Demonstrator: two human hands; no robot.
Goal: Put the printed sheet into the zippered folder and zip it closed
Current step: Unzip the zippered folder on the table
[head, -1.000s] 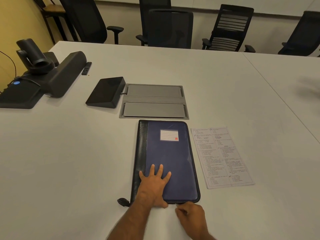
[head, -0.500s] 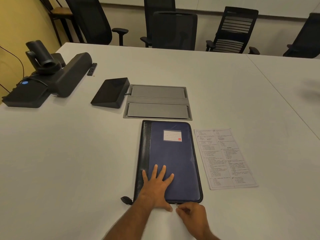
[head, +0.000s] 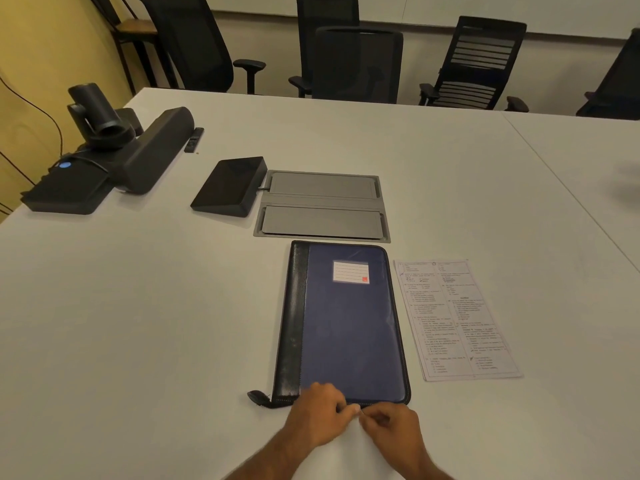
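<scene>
Hands meet at the near edge of the dark blue zippered folder with its black spine strip [head: 346, 323], which lies flat and shut near the middle of the white tabletop [head: 173, 323]. The left hand [head: 320, 419] rests curled on the folder's near edge; its grip looks loosely closed, though on what I cannot tell. The right hand [head: 389, 429] has fingertips pinched together just beside it — seemingly on the zipper pull, too small to confirm. The white printed sheet [head: 457, 318] lies just right of the folder, outside it.

Opening comes first, I judge: pin the near edge with the left hand and draw the pull steadily along the track, easing round the corner so the teeth do not snag. A black loop tab [head: 258, 398] sticks out at the near-left corner.

The cover's white lined label [head: 350, 271] appears blank — a small red mark in its corner is unreadable, as is the sheet's print.
</scene>
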